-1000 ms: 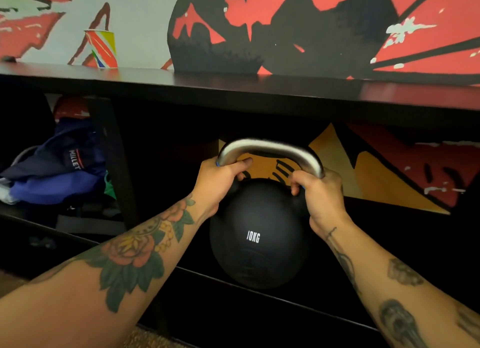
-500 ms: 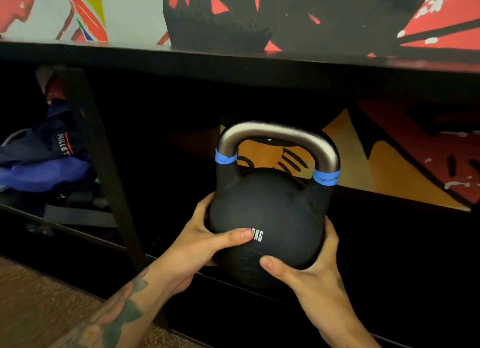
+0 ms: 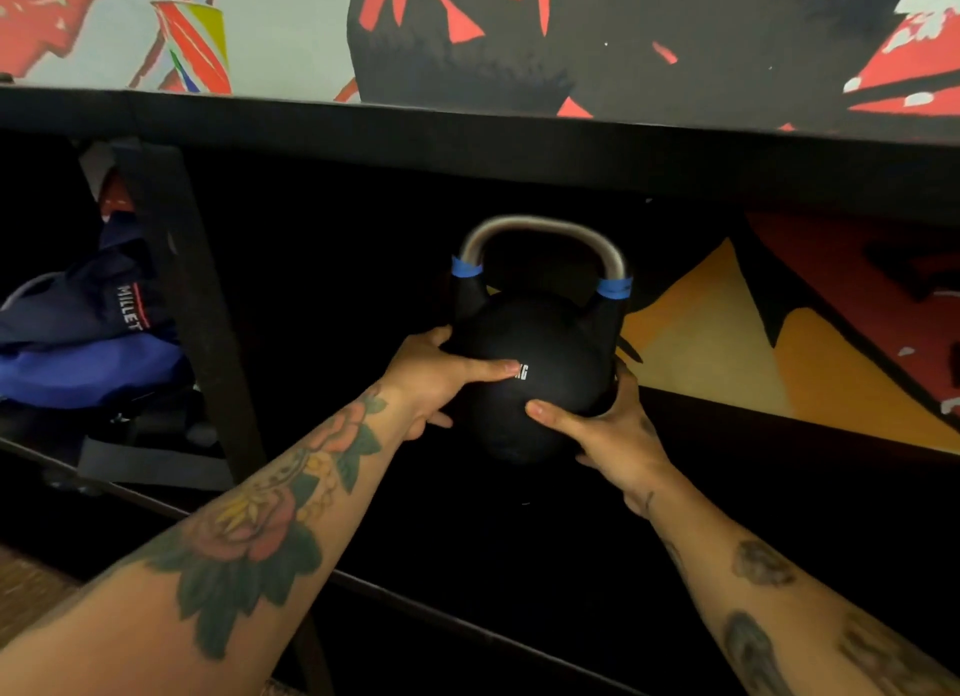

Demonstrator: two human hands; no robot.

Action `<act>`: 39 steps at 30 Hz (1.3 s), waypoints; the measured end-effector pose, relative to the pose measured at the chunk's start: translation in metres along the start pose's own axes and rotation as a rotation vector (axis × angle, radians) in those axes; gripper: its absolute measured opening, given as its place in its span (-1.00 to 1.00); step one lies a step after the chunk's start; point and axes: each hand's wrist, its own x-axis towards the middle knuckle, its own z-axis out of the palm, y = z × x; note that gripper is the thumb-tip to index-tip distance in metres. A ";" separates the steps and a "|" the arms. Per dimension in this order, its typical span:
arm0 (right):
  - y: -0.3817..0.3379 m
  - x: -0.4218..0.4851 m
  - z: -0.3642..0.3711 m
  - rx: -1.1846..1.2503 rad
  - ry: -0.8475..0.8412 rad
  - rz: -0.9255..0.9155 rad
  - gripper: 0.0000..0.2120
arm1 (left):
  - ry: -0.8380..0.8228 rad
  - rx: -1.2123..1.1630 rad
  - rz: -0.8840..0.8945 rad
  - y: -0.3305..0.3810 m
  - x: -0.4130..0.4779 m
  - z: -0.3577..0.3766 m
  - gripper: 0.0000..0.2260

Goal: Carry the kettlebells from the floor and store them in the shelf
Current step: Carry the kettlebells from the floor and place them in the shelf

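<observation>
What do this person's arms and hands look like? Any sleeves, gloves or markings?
Both forearms are bare: no sleeves or gloves in view. The left forearm carries a large colour tattoo of red-orange roses, a yellow flower and dark green leaves. The right forearm has several small dark tattoos. No rings show on the left hand or right hand.

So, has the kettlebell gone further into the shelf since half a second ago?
Yes. The kettlebell sits deeper in the bay, its handle now tucked under the shelf's top board, with both hands pushing on its body.
</observation>
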 end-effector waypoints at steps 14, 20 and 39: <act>-0.012 0.064 0.007 -0.217 -0.018 0.080 0.29 | -0.017 0.042 -0.044 0.001 0.070 -0.007 0.07; -0.016 0.056 0.009 -0.204 0.017 0.088 0.25 | 0.050 0.092 0.018 -0.008 0.071 -0.001 -0.01; -0.050 -0.012 -0.091 -0.827 -0.003 0.019 -0.39 | -0.030 0.756 0.751 0.024 -0.024 0.099 -0.78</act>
